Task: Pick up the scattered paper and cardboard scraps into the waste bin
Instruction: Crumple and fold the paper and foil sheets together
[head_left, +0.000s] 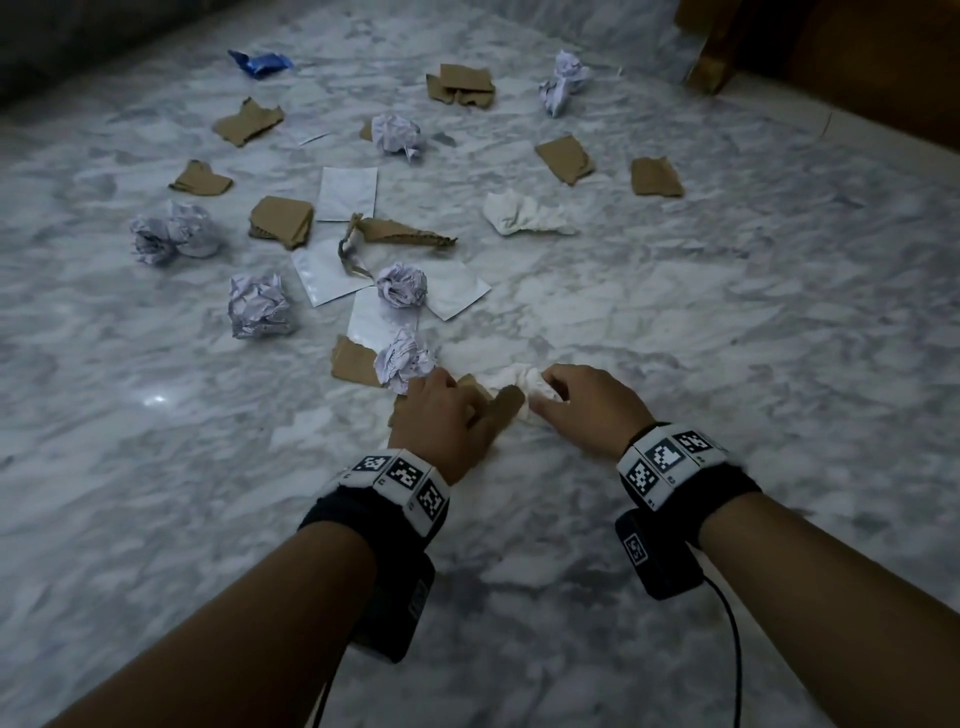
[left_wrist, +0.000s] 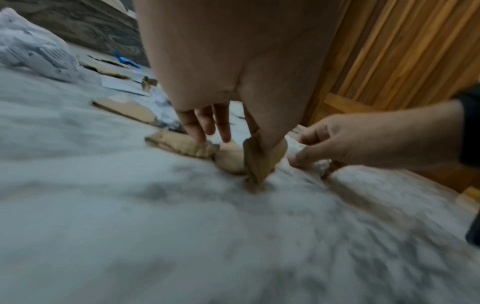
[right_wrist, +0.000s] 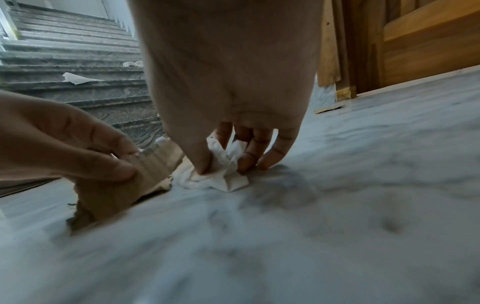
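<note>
My left hand (head_left: 447, 410) pinches a brown cardboard scrap (head_left: 511, 402) on the marble floor; the left wrist view shows the thumb against the scrap's (left_wrist: 259, 164) raised edge. Just to its right, my right hand (head_left: 545, 395) grips a crumpled white paper (head_left: 514, 379). In the right wrist view the thumb and fingers close round that paper (right_wrist: 215, 179), which still touches the floor. A crumpled lined paper ball (head_left: 402, 358) and another cardboard piece (head_left: 353, 361) lie just beyond my left hand. No waste bin is in view.
Several crumpled paper balls (head_left: 257, 306), cardboard pieces (head_left: 283, 221), flat white sheets (head_left: 347, 192) and a blue wrapper (head_left: 262, 63) lie scattered across the marble floor (head_left: 727, 312). Wooden furniture (head_left: 857, 62) stands at the far right. Stairs (right_wrist: 72, 61) rise beyond the left side.
</note>
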